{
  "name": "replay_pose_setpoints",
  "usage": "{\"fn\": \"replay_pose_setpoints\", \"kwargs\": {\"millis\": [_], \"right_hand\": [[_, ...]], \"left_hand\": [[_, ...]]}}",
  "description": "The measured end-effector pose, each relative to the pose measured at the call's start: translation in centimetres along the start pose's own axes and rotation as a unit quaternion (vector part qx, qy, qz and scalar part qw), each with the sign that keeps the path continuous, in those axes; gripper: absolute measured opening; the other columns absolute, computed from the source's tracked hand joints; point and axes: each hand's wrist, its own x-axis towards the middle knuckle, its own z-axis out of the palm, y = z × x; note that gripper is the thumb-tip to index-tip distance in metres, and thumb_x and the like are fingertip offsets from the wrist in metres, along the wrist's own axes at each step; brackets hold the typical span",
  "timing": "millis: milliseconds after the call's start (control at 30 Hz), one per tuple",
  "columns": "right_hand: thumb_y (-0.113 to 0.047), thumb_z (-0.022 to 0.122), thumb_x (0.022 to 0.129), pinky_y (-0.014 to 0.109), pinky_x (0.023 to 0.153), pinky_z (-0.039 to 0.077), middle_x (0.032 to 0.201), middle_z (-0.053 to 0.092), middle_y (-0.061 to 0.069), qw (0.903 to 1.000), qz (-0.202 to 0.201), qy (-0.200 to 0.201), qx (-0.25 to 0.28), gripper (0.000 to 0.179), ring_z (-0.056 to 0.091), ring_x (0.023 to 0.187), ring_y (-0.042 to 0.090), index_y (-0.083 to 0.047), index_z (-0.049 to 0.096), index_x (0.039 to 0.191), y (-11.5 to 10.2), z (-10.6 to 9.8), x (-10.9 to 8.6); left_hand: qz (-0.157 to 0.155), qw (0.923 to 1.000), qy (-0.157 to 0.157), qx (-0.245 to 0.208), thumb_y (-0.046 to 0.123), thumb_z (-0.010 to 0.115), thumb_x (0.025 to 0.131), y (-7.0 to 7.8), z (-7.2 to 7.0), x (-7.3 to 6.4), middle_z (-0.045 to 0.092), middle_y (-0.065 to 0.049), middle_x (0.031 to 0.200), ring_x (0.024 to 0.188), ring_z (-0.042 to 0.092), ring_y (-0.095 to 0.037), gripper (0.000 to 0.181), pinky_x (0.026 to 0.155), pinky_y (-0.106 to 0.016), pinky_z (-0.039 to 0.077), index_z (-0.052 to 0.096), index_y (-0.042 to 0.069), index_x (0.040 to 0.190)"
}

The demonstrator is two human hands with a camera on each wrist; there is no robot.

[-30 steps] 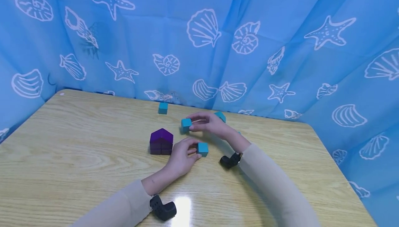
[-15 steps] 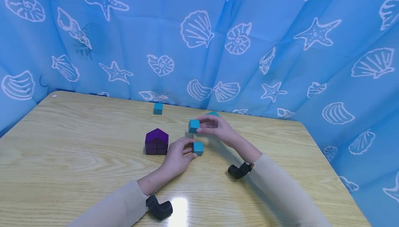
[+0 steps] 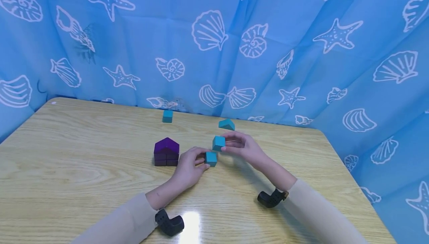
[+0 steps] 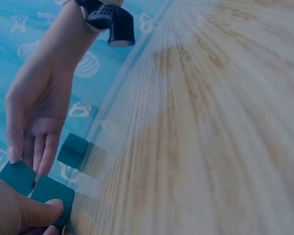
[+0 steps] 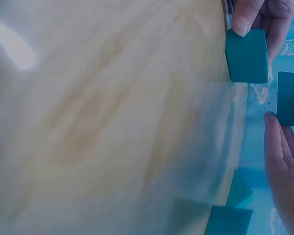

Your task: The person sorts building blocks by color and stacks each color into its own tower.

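Beside a purple house-shaped stack of blocks [image 3: 166, 153], my left hand [image 3: 188, 167] pinches a teal cube [image 3: 211, 158] that sits on the table. My right hand [image 3: 247, 150] grips a second teal cube [image 3: 219, 143] between thumb and fingers, just beyond and slightly right of the first, seemingly raised off the wood. From the left wrist, the two held cubes look close together, the right hand's cube [image 4: 17, 177] partly behind the other. The right wrist view has my left thumb on top of its cube [image 5: 247, 56].
A teal cube [image 3: 167, 116] stands near the table's back edge, and a teal triangular block [image 3: 226, 124] lies behind my right hand. Another teal cube [image 5: 229, 221] shows low in the right wrist view. The patterned blue curtain [image 3: 181, 43] hangs behind the wooden table [image 3: 83, 154].
My right hand has carried its cube rightward and nearer to the left hand's cube. The triangular block behind it has come into fuller view. My left hand keeps its hold; the head view shifted slightly.
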Motion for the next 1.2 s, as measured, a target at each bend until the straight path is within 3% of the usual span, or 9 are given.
{"fn": "replay_pose_setpoints", "kwargs": {"millis": [667,1200], "right_hand": [[-0.018,0.071,0.087,0.034,0.094,0.056,0.126,0.060,0.017,0.9995,0.021,-0.025,0.000,0.047,0.060,0.116,0.028,-0.003,0.054,0.128,1.8,-0.6,-2.0],[-0.014,0.071,0.086,0.032,0.094,0.055,0.121,0.061,0.019,0.9987,-0.001,-0.041,-0.029,0.044,0.061,0.112,0.028,0.001,0.057,0.126,2.4,-0.4,-2.2]], "left_hand": [[-0.006,1.0000,0.006,0.003,-0.011,0.068,0.081,0.0,0.1,-0.1,0.062,-0.017,0.112,0.108,0.064,-0.033,0.034,0.089,-0.030,0.057,0.064,-0.002,0.113],[-0.004,1.0000,0.006,0.005,-0.010,0.068,0.081,0.0,0.1,-0.1,0.063,-0.016,0.113,0.109,0.064,-0.033,0.034,0.088,-0.028,0.057,0.064,-0.001,0.113]]}}
